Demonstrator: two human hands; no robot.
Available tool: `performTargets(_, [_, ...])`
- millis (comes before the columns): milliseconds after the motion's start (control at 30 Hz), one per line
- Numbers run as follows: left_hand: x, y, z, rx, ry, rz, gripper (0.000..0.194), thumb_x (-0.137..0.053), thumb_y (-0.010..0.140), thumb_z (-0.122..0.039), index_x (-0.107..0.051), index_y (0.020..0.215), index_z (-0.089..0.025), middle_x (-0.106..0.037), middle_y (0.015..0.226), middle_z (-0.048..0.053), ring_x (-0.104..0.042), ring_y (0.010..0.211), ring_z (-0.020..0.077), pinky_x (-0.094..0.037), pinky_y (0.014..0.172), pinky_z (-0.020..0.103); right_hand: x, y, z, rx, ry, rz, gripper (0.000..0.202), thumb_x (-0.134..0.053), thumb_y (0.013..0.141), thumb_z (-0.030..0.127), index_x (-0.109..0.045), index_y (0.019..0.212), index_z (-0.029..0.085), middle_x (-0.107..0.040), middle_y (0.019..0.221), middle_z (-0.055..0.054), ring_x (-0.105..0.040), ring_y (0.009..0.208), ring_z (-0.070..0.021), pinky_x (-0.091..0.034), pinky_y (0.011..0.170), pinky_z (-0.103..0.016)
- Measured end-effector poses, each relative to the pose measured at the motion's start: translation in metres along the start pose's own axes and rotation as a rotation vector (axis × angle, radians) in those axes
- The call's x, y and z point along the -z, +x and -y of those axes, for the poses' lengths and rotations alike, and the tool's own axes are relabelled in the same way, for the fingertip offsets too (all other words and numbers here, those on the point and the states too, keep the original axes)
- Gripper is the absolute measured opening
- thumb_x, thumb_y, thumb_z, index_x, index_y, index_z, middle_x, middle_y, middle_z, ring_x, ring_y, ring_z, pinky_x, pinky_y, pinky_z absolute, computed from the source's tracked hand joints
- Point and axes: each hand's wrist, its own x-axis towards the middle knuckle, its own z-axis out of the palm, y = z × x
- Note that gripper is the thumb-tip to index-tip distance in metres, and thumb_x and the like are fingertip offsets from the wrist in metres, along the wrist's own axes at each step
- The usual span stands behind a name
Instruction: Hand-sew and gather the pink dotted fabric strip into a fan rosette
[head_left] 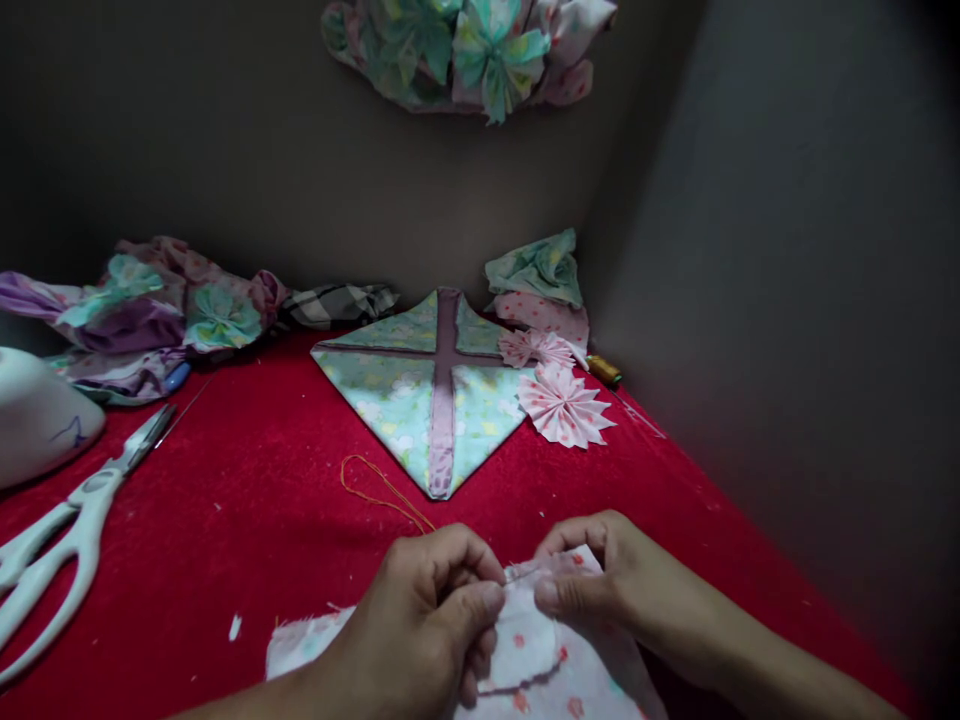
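Note:
Near the bottom centre lies a piece of white cloth with red dots (534,640), its top edge folded and frayed. My left hand (435,610) is closed, with thumb and forefinger pinched at that edge on what looks like a thin sewing needle (521,574). A loop of orange thread (375,483) trails from behind this hand onto the red surface. My right hand (600,575) grips the cloth's upper right part, thumb on top and fingers behind. Part of the cloth is hidden under both hands.
White-handled scissors (86,530) lie on the red cloth (247,480) at left, beside a white object (41,415). Ahead is a green diamond-shaped fabric panel (390,390) with pleated pink rosettes (568,405). A thread spool (604,371) and fabric pieces (187,300) line the wall.

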Motion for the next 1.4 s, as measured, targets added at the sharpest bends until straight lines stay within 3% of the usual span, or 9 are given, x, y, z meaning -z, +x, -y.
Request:
performTargets(233, [-0.001,-0.004,-0.014,-0.166,0.245,-0.112,0.014,-0.051,0.079,-0.021,-0.048,0.066,-0.016,-0.041,0.052,-0.004,-0.039,0.049,0.0085,-0.029,0.046,0.020,-0.004,-0.002,0.000,0.031,-0.036,0.003,0.025,-0.069,0.058,0.037,-0.059,0.060,0.014,-0.055,0.050,0.002,-0.044,0.044,-0.0076,-0.030,0.043,-0.018])
performTargets(567, [-0.003,-0.009,-0.023,-0.233,0.642,-0.159,0.013,-0.046,0.073,-0.010,-0.051,0.063,-0.016,-0.052,0.065,0.001,-0.047,0.059,0.0119,-0.036,0.057,0.023,0.000,-0.004,-0.002,0.091,-0.091,0.000,0.025,-0.068,0.064,0.038,-0.063,0.058,0.014,-0.053,0.050,0.003,-0.041,0.045,-0.0074,-0.028,0.044,-0.018])
performTargets(833, [-0.003,-0.009,-0.021,-0.232,0.764,-0.118,0.020,-0.041,0.079,-0.017,-0.060,0.073,-0.015,-0.055,0.071,0.006,-0.053,0.066,0.0167,-0.037,0.058,0.026,0.001,-0.007,0.001,0.171,-0.275,-0.053,0.013,-0.062,0.068,0.023,-0.069,0.061,0.016,-0.060,0.061,-0.001,-0.048,0.055,-0.0109,-0.034,0.049,-0.020])
performTargets(1033, [-0.004,-0.010,-0.024,-0.219,0.754,-0.136,0.023,-0.040,0.080,-0.019,-0.060,0.071,-0.014,-0.056,0.072,0.007,-0.054,0.066,0.0170,-0.038,0.058,0.027,0.001,-0.006,0.001,0.162,-0.289,-0.051,0.015,-0.063,0.070,0.028,-0.071,0.064,0.017,-0.062,0.065,-0.003,-0.052,0.058,-0.0129,-0.037,0.051,-0.021])
performTargets(1400, [-0.003,-0.012,-0.021,-0.242,0.778,-0.154,0.023,-0.040,0.079,-0.016,-0.061,0.070,-0.014,-0.056,0.069,0.007,-0.054,0.064,0.0162,-0.039,0.056,0.025,0.001,-0.007,0.002,0.172,-0.302,-0.038,0.015,-0.060,0.070,0.024,-0.069,0.060,0.016,-0.060,0.063,-0.002,-0.050,0.058,-0.0121,-0.035,0.050,-0.020])
